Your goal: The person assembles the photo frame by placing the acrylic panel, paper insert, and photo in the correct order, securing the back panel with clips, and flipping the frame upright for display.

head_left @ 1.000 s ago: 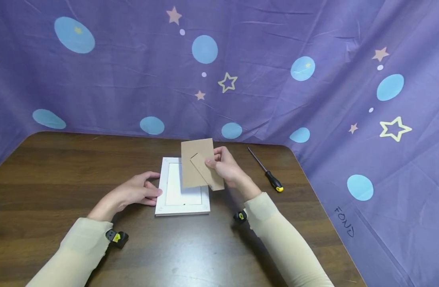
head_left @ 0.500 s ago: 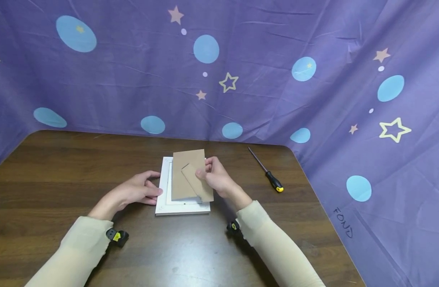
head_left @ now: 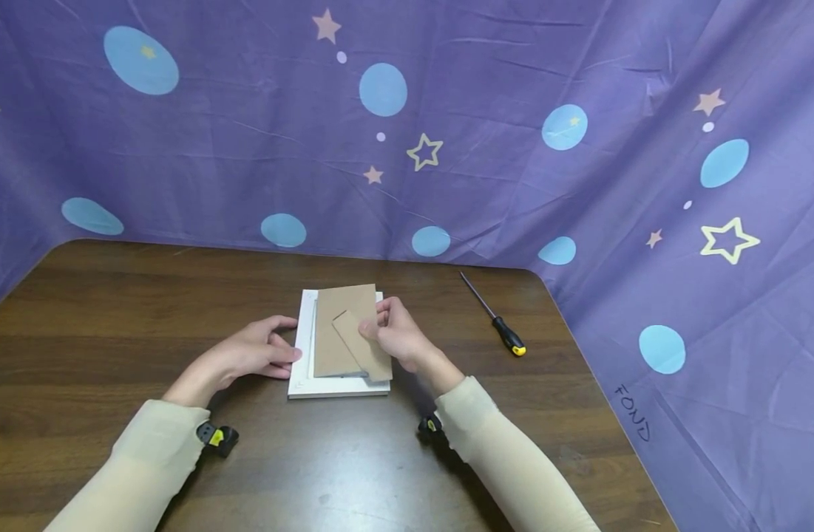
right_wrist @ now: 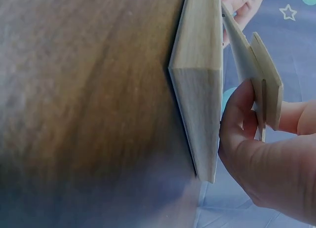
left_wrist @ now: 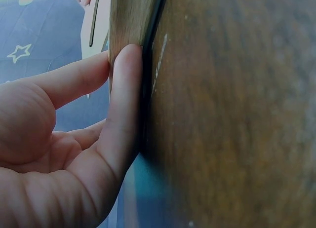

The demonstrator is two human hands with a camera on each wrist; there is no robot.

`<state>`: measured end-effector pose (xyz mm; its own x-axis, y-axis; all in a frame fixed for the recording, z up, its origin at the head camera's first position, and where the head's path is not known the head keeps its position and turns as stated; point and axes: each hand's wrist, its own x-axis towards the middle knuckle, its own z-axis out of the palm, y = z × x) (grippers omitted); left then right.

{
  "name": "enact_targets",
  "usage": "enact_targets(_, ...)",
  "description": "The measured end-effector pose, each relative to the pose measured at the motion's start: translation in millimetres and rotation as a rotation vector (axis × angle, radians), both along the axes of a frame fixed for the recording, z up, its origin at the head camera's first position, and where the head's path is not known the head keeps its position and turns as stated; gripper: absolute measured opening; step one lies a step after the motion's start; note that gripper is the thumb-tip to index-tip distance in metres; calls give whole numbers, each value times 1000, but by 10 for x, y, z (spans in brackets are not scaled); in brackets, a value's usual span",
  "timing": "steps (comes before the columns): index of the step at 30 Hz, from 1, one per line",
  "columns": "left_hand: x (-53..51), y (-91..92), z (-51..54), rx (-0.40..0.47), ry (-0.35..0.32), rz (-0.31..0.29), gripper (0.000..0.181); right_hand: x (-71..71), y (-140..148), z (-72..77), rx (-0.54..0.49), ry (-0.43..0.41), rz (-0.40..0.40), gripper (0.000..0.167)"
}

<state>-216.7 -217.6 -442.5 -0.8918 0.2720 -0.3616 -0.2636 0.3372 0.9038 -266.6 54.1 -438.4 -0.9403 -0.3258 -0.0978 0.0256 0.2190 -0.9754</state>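
A white picture frame (head_left: 336,386) lies flat on the table, and its wooden side (right_wrist: 197,90) faces the right wrist view. My right hand (head_left: 407,336) pinches the right edge of a brown backing board (head_left: 333,307) between thumb and fingers. This board, with an angled stand flap (head_left: 363,346) on it, covers most of the frame. Seen from the right wrist, the board (right_wrist: 252,65) tilts, its gripped side raised off the frame. My left hand (head_left: 253,351) touches the frame's left side (left_wrist: 131,20) with extended fingers; the frame's middle is hidden.
A screwdriver (head_left: 506,332) with a black and yellow handle lies on the wooden table (head_left: 147,310), to the right of my right hand. Behind the table hangs a purple curtain (head_left: 473,192) with stars and blue spots.
My right hand has brought the backing board left and toward me, lowering it over the frame. My left hand has stayed at the frame's left edge.
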Motion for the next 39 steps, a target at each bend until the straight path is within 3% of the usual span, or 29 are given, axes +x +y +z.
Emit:
enact_targets(7, 13, 2, 4, 20, 15, -9, 81, 17, -22, -9, 74, 46, -15, 33)
enact_targets(15, 9, 13, -4, 30, 28, -15, 80, 47, -13, 34, 452, 196, -17, 36)
enact_targets(19, 12, 4, -9, 35, 25, -13, 81, 67, -22, 58, 556, 221, 12, 42)
enact_targets(39, -3, 11, -34, -12, 32, -4, 79, 83, -68, 37, 607, 205, 28, 43)
